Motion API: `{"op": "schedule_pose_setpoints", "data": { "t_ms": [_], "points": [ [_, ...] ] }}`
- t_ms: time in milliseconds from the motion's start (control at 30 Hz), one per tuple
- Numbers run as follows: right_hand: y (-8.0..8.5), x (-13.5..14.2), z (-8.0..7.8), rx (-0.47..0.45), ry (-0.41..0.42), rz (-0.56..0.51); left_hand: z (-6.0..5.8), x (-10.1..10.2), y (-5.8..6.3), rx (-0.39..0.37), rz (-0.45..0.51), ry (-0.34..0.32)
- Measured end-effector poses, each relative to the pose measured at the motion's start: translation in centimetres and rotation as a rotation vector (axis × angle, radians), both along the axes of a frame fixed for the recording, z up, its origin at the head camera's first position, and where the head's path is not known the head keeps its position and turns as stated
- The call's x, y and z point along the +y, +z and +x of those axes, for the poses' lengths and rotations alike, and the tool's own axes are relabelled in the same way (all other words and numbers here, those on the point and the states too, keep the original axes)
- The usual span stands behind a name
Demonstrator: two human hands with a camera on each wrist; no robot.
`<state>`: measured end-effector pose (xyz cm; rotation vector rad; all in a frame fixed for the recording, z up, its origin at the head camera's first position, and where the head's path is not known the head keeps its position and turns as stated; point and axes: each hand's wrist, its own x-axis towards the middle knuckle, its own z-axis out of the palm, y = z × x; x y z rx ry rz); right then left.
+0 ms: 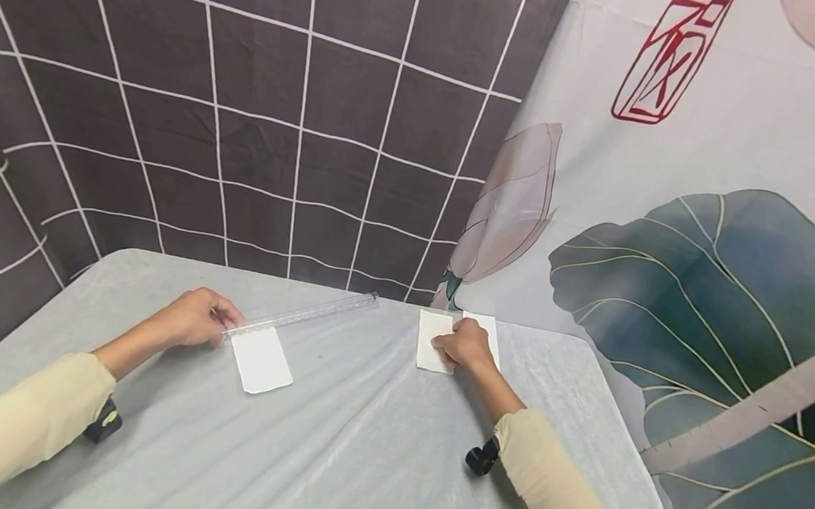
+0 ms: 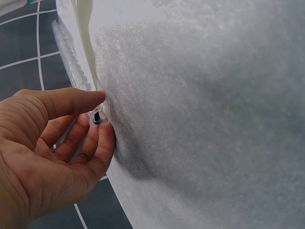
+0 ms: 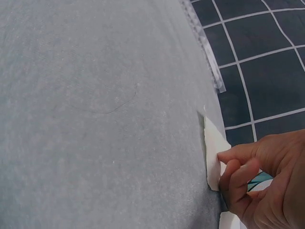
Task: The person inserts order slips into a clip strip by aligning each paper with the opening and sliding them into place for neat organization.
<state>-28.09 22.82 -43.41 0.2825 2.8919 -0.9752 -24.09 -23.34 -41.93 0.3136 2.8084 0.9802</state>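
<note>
My left hand (image 1: 200,319) pinches the near end of a long, clear plastic stick (image 1: 315,309) between thumb and fingertips. In the left wrist view a dark spot shows in the stick's end (image 2: 96,118), which looks tube-like. A white paper piece (image 1: 263,363) lies just below the stick, its upper edge along it. My right hand (image 1: 468,345) pinches the edge of a second white paper piece (image 1: 434,352); in the right wrist view this paper (image 3: 213,162) stands slightly tilted off the cloth. Partly behind the right hand lies another white paper piece (image 1: 492,336).
A pale grey cloth (image 1: 332,450) with soft creases covers the table, whose far edge runs just behind the papers. A dark gridded curtain (image 1: 250,63) hangs behind, and a leaf-printed white curtain (image 1: 604,167) hangs at the right.
</note>
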Motion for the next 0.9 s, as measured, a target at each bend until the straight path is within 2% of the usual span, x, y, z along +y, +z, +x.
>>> {"op": "schedule_pose_setpoints", "data": {
  "t_ms": [233,500,900],
  "points": [
    [0.06,-0.06,0.22,-0.006,-0.021,0.007,-0.01,-0.05,-0.19,-0.002,0.007,0.000],
    [0.08,-0.10,0.07,0.074,-0.002,0.048,-0.19,-0.05,0.04,-0.001,0.009,-0.003],
    [0.03,-0.59,-0.02,0.089,-0.002,-0.007,-0.13,-0.10,0.01,-0.010,0.001,-0.004]
  ]
}}
